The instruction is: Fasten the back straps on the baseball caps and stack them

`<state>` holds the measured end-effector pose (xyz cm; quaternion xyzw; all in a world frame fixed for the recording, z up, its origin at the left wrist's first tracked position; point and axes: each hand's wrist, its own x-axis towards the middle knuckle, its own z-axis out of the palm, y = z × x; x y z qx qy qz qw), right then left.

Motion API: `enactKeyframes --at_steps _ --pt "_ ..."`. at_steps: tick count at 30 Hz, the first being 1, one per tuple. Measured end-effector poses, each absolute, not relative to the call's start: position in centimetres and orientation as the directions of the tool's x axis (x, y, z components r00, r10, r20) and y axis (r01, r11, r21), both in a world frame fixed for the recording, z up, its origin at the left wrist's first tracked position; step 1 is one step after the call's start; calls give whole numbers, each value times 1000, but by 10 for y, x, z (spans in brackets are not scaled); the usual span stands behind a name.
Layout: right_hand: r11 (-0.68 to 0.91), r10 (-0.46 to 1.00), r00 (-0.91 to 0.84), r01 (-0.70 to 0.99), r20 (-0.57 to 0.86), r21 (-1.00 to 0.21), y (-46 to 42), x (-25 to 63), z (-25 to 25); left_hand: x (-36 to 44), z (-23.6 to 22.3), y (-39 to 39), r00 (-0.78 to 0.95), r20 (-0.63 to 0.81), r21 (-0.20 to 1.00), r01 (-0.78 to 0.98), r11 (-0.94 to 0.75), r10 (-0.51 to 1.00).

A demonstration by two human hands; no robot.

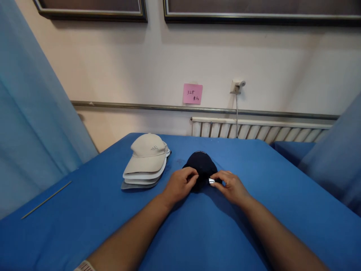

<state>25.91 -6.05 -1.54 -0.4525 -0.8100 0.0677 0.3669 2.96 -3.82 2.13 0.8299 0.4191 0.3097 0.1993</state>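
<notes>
Left forearm (pixel 135 235), angled forward and inward, left hand (pixel 180 184), curled, thumb and forefinger pinched together, right forearm (pixel 278 231), likewise converging, right hand (pixel 230 187), thumb and forefinger closed in a pinch, hands apart

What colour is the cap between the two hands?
The cap is very dark, navy or black; head view.

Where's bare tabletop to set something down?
Right of the right hand, to the right edge of the table; left of the cap stack, up to the thin stick. Between the forearms: bare, but boxed in. Crowded: the middle, where the left hand and right hand are at the dark cap, with the cap stack close left.
</notes>
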Motion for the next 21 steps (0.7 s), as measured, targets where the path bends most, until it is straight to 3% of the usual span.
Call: enactKeyframes --at_steps 10,15,21 --pt "598 775 -326 656 542 -460 -60 256 -18 41 2 -39 517 170 708 527 -469 839" --pt "600 782 -351 647 515 -471 -62 252 -18 41 0 -36 495 154 774 478 -416 855" --pt "594 791 -350 639 502 -490 -64 251 -15 45 -4 -40 431 66 891 381 -248 900"
